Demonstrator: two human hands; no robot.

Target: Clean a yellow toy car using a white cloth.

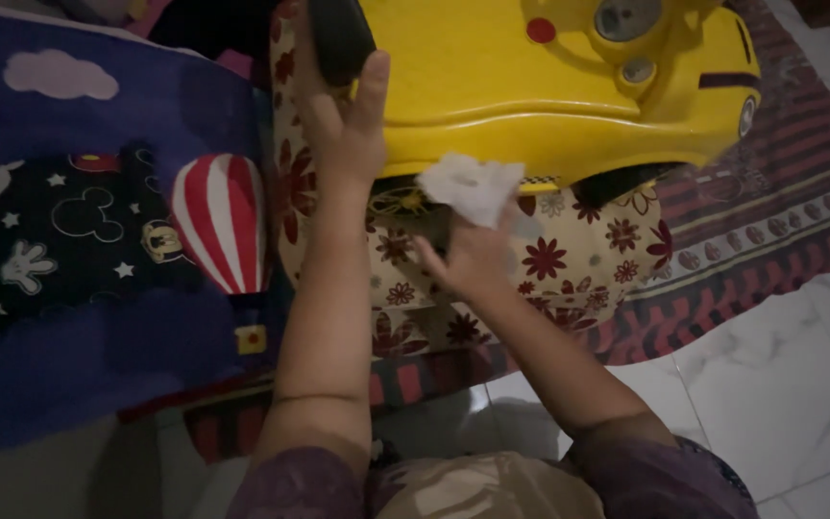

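The yellow toy car [549,86] runs off the top edge, so its seat and far side are cut off, and its underside sits in shadow. It's glossy plastic with round headlights, lying on a flowered cushion [569,259] at the far centre. The left hand [343,125] is wrapped around a black part [338,38] at the car's left. The right hand [473,259] pinches a crumpled white cloth [471,187] against the car's near edge.
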